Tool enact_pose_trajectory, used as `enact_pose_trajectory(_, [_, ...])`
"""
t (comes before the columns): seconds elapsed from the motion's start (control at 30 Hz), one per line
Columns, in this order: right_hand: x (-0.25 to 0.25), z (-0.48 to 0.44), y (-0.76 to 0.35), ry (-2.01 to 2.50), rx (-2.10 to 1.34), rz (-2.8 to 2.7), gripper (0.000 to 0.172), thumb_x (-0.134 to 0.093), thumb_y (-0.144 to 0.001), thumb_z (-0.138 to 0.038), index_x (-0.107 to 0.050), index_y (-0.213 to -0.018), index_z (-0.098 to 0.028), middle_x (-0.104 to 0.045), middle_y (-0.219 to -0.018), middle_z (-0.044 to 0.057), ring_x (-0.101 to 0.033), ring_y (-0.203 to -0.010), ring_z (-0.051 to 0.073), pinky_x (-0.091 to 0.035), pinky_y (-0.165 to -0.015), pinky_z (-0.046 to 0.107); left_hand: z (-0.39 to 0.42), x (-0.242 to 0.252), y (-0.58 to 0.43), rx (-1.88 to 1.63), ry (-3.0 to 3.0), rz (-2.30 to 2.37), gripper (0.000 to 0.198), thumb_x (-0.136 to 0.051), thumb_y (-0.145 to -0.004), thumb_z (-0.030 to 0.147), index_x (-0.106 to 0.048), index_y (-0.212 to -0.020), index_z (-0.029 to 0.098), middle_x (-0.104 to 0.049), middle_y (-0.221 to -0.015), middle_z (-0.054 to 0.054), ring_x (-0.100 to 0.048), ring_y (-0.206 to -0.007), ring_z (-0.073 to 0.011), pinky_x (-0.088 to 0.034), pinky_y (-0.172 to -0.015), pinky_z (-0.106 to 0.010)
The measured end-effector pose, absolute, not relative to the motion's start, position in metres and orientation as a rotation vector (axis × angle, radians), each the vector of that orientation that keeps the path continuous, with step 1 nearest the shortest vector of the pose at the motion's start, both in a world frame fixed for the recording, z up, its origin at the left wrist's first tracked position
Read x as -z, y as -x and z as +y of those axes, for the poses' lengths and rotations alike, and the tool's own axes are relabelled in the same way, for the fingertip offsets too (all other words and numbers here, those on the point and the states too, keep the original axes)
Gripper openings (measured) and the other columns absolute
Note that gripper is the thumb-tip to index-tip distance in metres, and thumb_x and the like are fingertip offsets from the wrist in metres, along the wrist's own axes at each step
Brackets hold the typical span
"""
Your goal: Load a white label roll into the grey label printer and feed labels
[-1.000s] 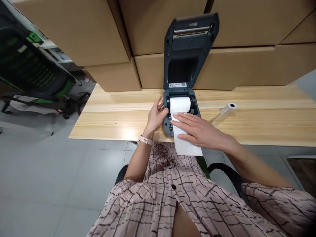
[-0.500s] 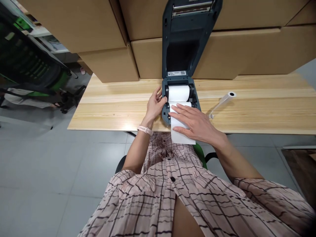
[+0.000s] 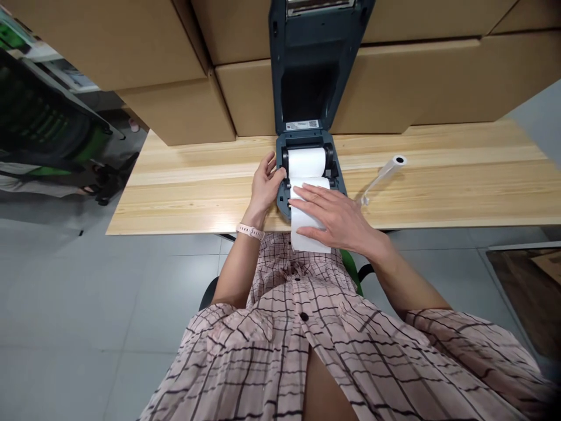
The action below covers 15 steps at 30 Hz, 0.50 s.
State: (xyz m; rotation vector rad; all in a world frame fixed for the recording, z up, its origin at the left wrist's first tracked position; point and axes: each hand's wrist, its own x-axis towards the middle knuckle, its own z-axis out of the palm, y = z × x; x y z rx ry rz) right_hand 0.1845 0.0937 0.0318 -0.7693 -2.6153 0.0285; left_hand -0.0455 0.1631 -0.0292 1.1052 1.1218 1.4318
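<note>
A dark blue-grey label printer [image 3: 283,206] sits on the table with its lid [image 3: 302,64] raised upright. Inside lies a white paper roll [image 3: 307,162], and its strip [image 3: 309,244] runs forward over the printer's front and past the table edge. My right hand [image 3: 335,216] lies flat over the strip, fingers stretched and slightly apart. At the printer's left side is my left hand [image 3: 265,187], its thumb touching the rim and its fingers extended and loosely apart. The right hand hides part of the printer's front.
Stacked cardboard boxes [image 3: 175,111] stand along the back of the wooden table [image 3: 197,193], behind the printer. A narrow white roll with a dark core [image 3: 394,164] and a translucent tail lies to the right. A dark chair [image 3: 48,111] is beyond the table's left end.
The view has shifted slightly, so everything appears further left and a little higher. Both hands keep nearly the same places on the printer and paper strip.
</note>
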Motion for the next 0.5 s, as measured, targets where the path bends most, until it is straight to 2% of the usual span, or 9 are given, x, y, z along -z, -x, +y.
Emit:
enact_pose_trajectory(0.17, [-0.026, 0.097, -0.183, 0.723, -0.067, -2.57, 0.06, -0.06, -0.103, -0.058, -0.062, -0.149, -0.019, -0.058, -0.16, 0.011, -0.054, -0.151, 0.03, -0.051, -0.116, 0.047, 0.157, 0.024, 0.045, -1.423, -1.101, 1.134, 0.081, -0.082, -0.085, 0.043, -0.05, -0.155, 0.019, -0.054, -0.162, -0.021, -0.048, -0.154, -0.0365, -0.04, -0.127, -0.052])
enact_pose_trajectory(0.33, [-0.029, 0.096, -0.19, 0.671, -0.238, -2.567, 0.058, -0.064, -0.102, -0.053, -0.063, -0.149, -0.019, -0.055, -0.162, 0.013, -0.05, -0.154, 0.031, -0.049, -0.121, 0.053, 0.131, 0.007, 0.026, -1.366, -1.043, 1.218, 0.084, -0.076, -0.091, 0.05, -0.041, -0.161, 0.021, -0.049, -0.166, -0.019, -0.045, -0.156, -0.0341, -0.037, -0.13, -0.049])
enact_pose_trajectory(0.43, [-0.053, 0.109, -0.206, 0.554, -0.475, -2.431, 0.04, -0.06, -0.105, -0.051, -0.072, -0.135, -0.028, -0.069, -0.149, 0.006, -0.064, -0.14, 0.027, -0.056, -0.116, 0.052, 0.101, -0.002, 0.012, -1.316, -1.066, 1.275, 0.097, -0.08, -0.088, 0.052, -0.029, -0.167, 0.03, -0.039, -0.173, -0.011, -0.034, -0.162, -0.0347, -0.033, -0.133, -0.049])
enact_pose_trajectory(0.5, [-0.08, 0.137, -0.217, 0.628, -0.45, -2.167, 0.033, -0.058, -0.106, -0.05, -0.078, -0.123, -0.028, -0.079, -0.131, 0.004, -0.074, -0.125, 0.025, -0.061, -0.11, 0.049, 0.081, -0.004, 0.007, -1.274, -1.079, 1.287, 0.107, -0.085, -0.083, 0.052, -0.023, -0.169, 0.037, -0.035, -0.175, -0.008, -0.03, -0.164, -0.0366, -0.033, -0.133, -0.051])
